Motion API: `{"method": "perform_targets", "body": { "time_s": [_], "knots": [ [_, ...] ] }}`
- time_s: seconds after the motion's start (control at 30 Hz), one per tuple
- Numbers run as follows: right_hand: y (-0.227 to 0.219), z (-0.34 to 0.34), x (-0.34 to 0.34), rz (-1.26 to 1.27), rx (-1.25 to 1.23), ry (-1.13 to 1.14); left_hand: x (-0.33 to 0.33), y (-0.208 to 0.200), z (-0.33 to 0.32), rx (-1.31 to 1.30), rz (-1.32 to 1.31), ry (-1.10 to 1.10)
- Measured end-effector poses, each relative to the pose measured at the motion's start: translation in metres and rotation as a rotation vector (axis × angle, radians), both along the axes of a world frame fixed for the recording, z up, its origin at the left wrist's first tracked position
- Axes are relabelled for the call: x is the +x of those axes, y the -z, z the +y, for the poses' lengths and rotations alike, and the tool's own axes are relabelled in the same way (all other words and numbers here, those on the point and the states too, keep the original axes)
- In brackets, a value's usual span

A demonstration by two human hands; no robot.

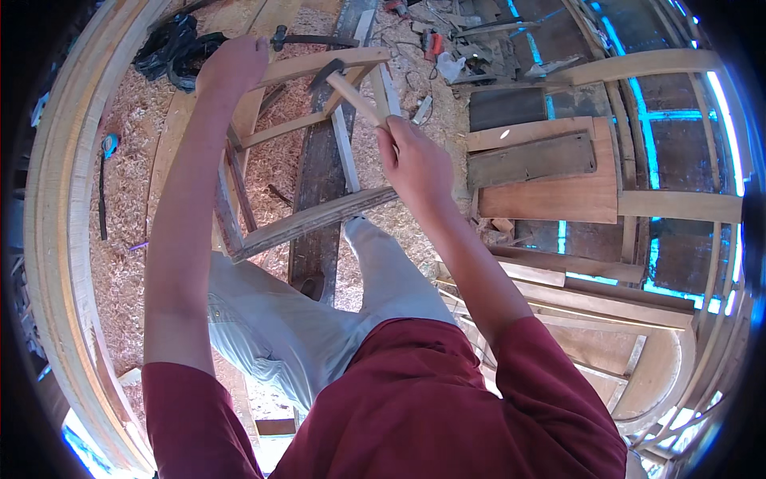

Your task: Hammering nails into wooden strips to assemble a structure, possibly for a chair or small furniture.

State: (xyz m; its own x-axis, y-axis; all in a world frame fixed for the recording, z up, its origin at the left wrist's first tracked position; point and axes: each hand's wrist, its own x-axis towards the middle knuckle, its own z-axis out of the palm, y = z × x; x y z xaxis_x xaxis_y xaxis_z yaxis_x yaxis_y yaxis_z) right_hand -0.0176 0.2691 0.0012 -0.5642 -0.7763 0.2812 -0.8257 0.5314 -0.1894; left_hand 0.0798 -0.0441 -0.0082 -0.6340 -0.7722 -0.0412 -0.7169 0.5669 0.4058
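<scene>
My right hand (416, 164) is closed around the pale wooden handle of a hammer (357, 97). Its dark head lies over the far rail of a wooden chair-like frame (307, 222); whether it touches the rail I cannot tell. My left hand (233, 65) is closed in a fist at the left end of that rail. Its fingers are mostly hidden, so what it grips does not show. A second hammer (319, 39), with a dark handle, lies just beyond the rail, its head close to my left hand. The frame's curved near rail crosses in front of my legs.
Wood shavings cover the floor (124, 275) around a dark plank (315, 259). A blue tape measure (109, 144) and a black plastic bag (171, 52) lie left. Curved boards (60, 231) rise at far left. Panels (550, 203) and a red tool (432, 44) are right.
</scene>
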Motion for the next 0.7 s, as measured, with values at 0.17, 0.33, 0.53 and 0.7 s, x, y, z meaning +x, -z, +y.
{"method": "perform_targets", "body": {
  "time_s": [0.17, 0.33, 0.53, 0.7],
  "knots": [
    [-0.001, -0.008, -0.007, -0.082, 0.034, 0.076, 0.0, 0.003, -0.004, -0.019, -0.018, 0.003],
    [-0.005, -0.002, -0.019, -0.161, 0.05, 0.211, -0.002, 0.0, 0.001, -0.021, -0.033, -0.009],
    [-0.003, -0.001, -0.022, -0.119, -0.078, 0.181, -0.002, -0.003, 0.0, 0.029, -0.041, -0.016],
    [-0.006, 0.003, -0.011, -0.401, -0.105, 0.136, -0.001, 0.002, -0.005, 0.042, -0.054, 0.011]
  ]
}}
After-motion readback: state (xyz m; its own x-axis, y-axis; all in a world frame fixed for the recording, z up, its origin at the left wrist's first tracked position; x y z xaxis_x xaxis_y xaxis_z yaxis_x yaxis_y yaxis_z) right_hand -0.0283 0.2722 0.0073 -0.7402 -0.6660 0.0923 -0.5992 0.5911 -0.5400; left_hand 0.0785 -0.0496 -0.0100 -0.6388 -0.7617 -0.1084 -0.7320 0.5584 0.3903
